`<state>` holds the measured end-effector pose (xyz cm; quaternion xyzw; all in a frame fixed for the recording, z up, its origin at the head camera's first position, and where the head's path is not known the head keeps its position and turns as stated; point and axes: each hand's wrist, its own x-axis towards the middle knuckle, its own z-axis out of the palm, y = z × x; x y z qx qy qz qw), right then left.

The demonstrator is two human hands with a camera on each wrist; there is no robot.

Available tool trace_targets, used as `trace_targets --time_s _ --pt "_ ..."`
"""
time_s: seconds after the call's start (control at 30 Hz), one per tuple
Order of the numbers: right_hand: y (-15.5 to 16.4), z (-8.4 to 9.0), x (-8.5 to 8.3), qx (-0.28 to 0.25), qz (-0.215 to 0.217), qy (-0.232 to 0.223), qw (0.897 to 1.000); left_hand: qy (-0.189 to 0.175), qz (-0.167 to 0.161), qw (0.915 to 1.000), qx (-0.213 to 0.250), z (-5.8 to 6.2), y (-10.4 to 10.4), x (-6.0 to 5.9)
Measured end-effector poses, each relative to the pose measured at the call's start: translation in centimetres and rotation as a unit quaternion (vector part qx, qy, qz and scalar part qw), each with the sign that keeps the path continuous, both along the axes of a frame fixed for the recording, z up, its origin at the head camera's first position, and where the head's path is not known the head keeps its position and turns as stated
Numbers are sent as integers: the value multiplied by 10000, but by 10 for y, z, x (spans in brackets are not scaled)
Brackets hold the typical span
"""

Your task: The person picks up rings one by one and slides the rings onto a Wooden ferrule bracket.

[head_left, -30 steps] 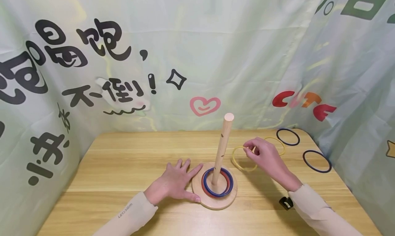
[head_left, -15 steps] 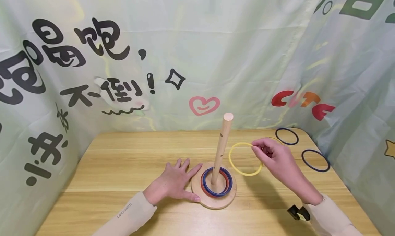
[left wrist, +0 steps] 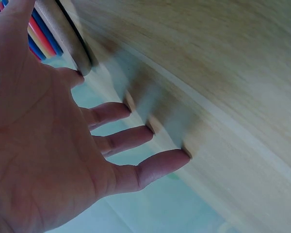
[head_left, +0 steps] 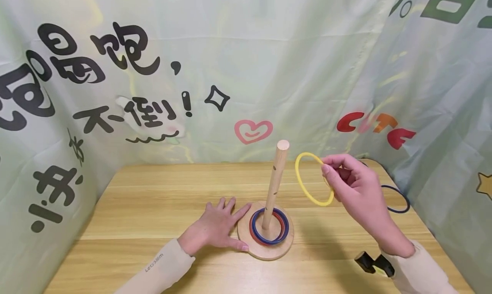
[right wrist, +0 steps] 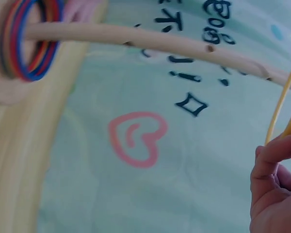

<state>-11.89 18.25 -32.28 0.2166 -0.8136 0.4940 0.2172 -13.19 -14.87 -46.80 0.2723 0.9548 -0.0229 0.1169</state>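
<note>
My right hand (head_left: 357, 187) pinches a yellow ring (head_left: 322, 204) between thumb and fingertips, holding it tilted in the air to the right of the wooden post (head_left: 274, 178). In the right wrist view, the same ring (right wrist: 278, 109) shows near the post's upper end. The post leans slightly on its round wooden base (head_left: 265, 255). Stacked rings (head_left: 287, 230) lie around its foot, blue uppermost with red below; the left wrist view also shows a yellow one among them. My left hand (head_left: 219, 226) lies spread, thumb and index finger at the base's rim, other fingertips on the table.
A dark blue ring (head_left: 408, 204) lies on the wooden table (head_left: 161, 191) at the right, partly behind my right hand. Printed fabric (head_left: 307, 72) walls in the back and sides. A black device (head_left: 374, 264) sits at my right wrist.
My right hand has lifted the yellow ring off the table and drawn it up and slightly right, tilting it steeper. It now hides the rings lying behind it. My left hand stays put.
</note>
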Motion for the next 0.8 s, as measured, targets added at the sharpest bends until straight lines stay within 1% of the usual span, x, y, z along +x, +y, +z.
trace_targets --time_s 0.23,0.37,0.47,0.57,0.7,0.8 --pt "-14 24 5 -573 -80 -40 9983 8 22 10000 62 1 -1 1" --pt "-21 32 4 -705 -40 -68 9975 3 23 10000 69 2 -1 1" --pt "-26 36 3 -793 18 -92 9968 17 7 10000 62 1 -1 0" --pt "-30 39 1 -989 190 -139 9948 33 -6 10000 50 1 -1 0" --pt "-35 39 -1 -1252 439 -223 9909 29 -12 10000 45 1 -1 -1" --pt "-39 38 -2 -1336 545 -315 9890 7 -16 10000 53 1 -1 0"
